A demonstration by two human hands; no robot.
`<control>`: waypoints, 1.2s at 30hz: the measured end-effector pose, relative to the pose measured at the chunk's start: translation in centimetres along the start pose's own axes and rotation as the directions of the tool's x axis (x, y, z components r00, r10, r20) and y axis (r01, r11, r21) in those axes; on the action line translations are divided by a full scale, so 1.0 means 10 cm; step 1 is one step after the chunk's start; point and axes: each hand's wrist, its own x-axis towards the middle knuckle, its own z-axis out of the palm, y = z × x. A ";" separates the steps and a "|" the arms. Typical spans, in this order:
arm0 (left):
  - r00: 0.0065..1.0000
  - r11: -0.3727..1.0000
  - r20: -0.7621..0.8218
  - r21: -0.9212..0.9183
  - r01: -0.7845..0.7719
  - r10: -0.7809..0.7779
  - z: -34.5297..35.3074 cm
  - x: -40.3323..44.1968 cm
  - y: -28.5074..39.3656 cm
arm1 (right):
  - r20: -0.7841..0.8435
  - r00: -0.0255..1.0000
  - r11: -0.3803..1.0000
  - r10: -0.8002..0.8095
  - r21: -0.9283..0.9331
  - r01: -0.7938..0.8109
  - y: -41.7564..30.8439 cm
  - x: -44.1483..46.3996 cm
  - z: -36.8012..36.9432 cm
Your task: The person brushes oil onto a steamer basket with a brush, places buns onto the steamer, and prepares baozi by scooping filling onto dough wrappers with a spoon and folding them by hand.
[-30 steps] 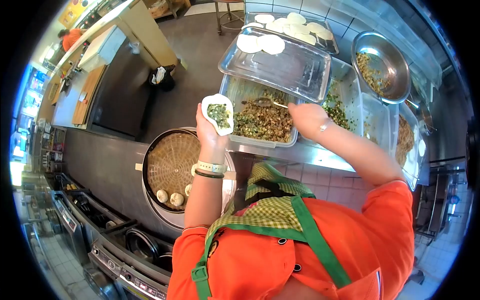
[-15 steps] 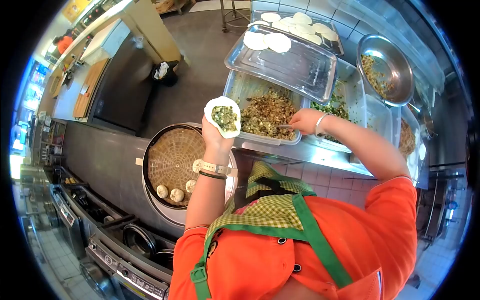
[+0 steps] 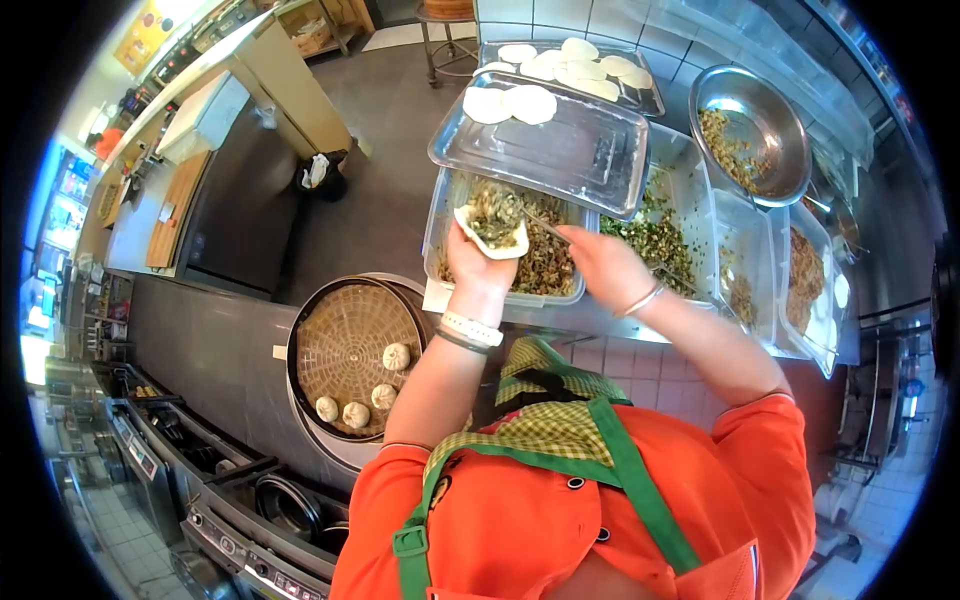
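Note:
My left hand (image 3: 476, 274) cups a round dough wrapper (image 3: 508, 247), its palm turned up beneath it. A mound of chopped green and brown filling (image 3: 495, 212) lies on the wrapper. In my right hand (image 3: 608, 266) is a thin metal utensil (image 3: 546, 223), whose far end meets the filling; that end is covered, so its shape is hidden. Both hands are over or near the front edge of a clear plastic tub (image 3: 434, 228) of chopped brown filling. Several pleated buns (image 3: 396, 356) sit on a round woven steamer basket (image 3: 345, 318) below my left forearm.
A metal tray (image 3: 590, 150) with two wrappers (image 3: 530, 104) rests across the tubs. Behind it, another tray holds several wrappers (image 3: 580, 70). To the right are chopped greens (image 3: 655, 240), a steel bowl (image 3: 790, 128) and a brown mixture (image 3: 806, 270). Cooking equipment (image 3: 255, 560) stands lower left.
My left hand has moved right, over the tub, with the wrapper tilted. My right hand has lifted the utensil from the tub to the wrapper, where the filling is piled higher.

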 end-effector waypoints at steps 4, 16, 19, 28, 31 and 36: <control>0.998 0.999 -0.047 -0.042 0.035 -0.036 0.10 0.09 -0.04 | 0.234 0.954 0.839 0.186 -0.543 -0.030 -0.40 -0.13 0.04; 0.995 0.998 -0.097 0.055 0.016 -0.011 -0.08 0.09 0.05 | 0.290 0.934 0.911 0.207 -0.404 -0.077 -0.36 -0.04 -0.05; 0.998 0.999 0.036 0.016 0.043 -0.044 -0.15 0.14 0.15 | 0.196 0.962 0.979 0.193 0.035 -0.203 -0.29 0.07 -0.16; 0.990 0.988 0.121 0.140 0.062 -0.079 -0.03 -0.08 0.24 | 0.907 0.301 -0.122 0.296 0.348 -0.929 -0.25 0.10 -0.18; 0.995 0.974 0.073 0.224 0.045 -0.063 -0.07 -0.07 0.26 | 0.937 0.251 -0.216 0.241 0.304 -0.928 -0.19 0.06 -0.14; 0.998 0.954 0.047 0.296 -0.050 0.038 -0.08 -0.02 0.40 | 0.926 0.289 -0.071 0.244 0.314 -0.947 -0.22 0.14 -0.38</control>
